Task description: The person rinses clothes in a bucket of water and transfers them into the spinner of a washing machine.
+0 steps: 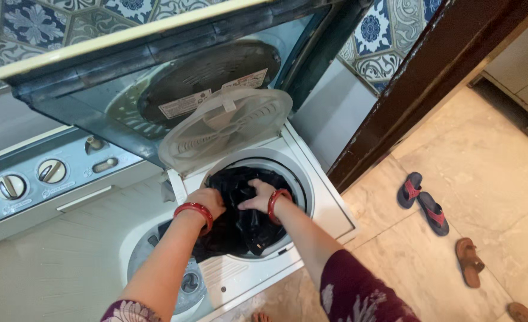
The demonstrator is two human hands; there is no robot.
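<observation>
A white twin-tub washing machine (329,203) stands below me with its tinted lid raised. In the round spinner drum lies dark black clothing (246,226), part of it draped over the drum's near-left edge. My left hand (207,200) presses on the cloth at the drum's left rim. My right hand (258,194) grips the cloth near the middle of the drum. Both wrists wear red bangles. The translucent inner spinner cover (225,125) is tipped up behind the drum.
Control knobs (52,171) sit on the grey panel at left. The ribbed wash-tub lid (61,262) lies closed at lower left. A dark wooden door frame (431,77) stands at right. Blue-and-red sandals (422,203) and brown sandals (468,261) lie on the tiled floor.
</observation>
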